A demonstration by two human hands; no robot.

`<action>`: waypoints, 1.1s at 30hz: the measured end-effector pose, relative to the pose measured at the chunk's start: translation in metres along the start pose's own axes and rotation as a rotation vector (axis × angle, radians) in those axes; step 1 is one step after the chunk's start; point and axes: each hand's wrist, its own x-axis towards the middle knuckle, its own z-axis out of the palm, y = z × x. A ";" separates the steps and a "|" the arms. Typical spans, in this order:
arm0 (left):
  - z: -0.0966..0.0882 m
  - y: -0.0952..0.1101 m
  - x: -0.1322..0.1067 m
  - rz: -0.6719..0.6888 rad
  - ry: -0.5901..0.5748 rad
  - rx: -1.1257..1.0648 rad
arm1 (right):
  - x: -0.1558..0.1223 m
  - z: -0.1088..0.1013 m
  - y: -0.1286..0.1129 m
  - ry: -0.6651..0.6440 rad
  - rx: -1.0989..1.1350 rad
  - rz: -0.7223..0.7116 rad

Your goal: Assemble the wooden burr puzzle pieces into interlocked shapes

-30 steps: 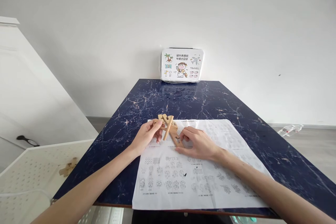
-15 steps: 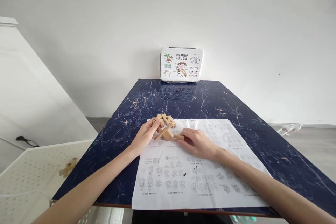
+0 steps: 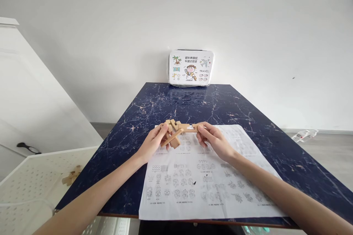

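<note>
Item 1, wooden puzzle (image 3: 173, 135): we logged it as a cluster of light-wood pcs crossed at angles, held up just over the far end of the printed sheet (image 3: 204, 191), approx. mid-table, between both hands. Item 2, left hand (image 3: 154, 144): thumb and fingers closed round the left side of the cluster, forearm coming in from lower left. Item 3, right hand (image 3: 214, 140): fingertips pinched narrow on the right end of a notched bar (image 3: 190, 128), which lay roughly level and ran leftward into the cluster. We couldn't tell whether the bar was seated in the other pcs or only touching them. Item 4, sheet: white paper w/ rows of small b/w diagrams, flat on the table (image 3: 220, 106), its near edge reaching the table's front edge. Item 5, table: dark blue marble-look top w/ pale veins. Item 6, cartoon-printed case (image 3: 191, 68): white, upright at the table's far edge against the wall, well apart from the hands, "TRAVEL" legible on it. Item 7, perforated basket (image 3: 30, 176): white, left of the table and lower, w/ spare wooden pcs (image 3: 71, 177) inside. Item 8, plastic bottle (image 3: 303, 136): clear, lying on the floor by the wall, right of the table. Item 9, dark handle (image 3: 27, 148): on a white panel at far left.
</note>
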 end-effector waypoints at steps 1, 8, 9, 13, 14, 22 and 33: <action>0.000 -0.001 0.000 -0.012 -0.030 -0.008 | 0.001 -0.001 0.001 0.005 0.049 0.014; 0.002 0.000 0.000 -0.057 -0.105 -0.057 | 0.003 -0.007 0.005 -0.001 0.265 0.096; 0.003 0.000 0.000 -0.062 -0.113 -0.058 | 0.003 -0.008 0.005 -0.003 0.293 0.102; 0.003 0.001 0.000 -0.066 -0.133 -0.066 | 0.004 -0.007 0.004 -0.033 0.406 0.128; 0.003 0.001 0.000 -0.067 -0.139 -0.070 | 0.004 -0.007 0.004 -0.043 0.421 0.142; 0.004 -0.001 0.001 -0.082 -0.193 -0.107 | 0.001 -0.004 0.011 -0.279 0.482 0.167; 0.005 -0.001 -0.001 -0.067 -0.268 -0.138 | 0.001 -0.002 0.018 -0.400 0.420 0.161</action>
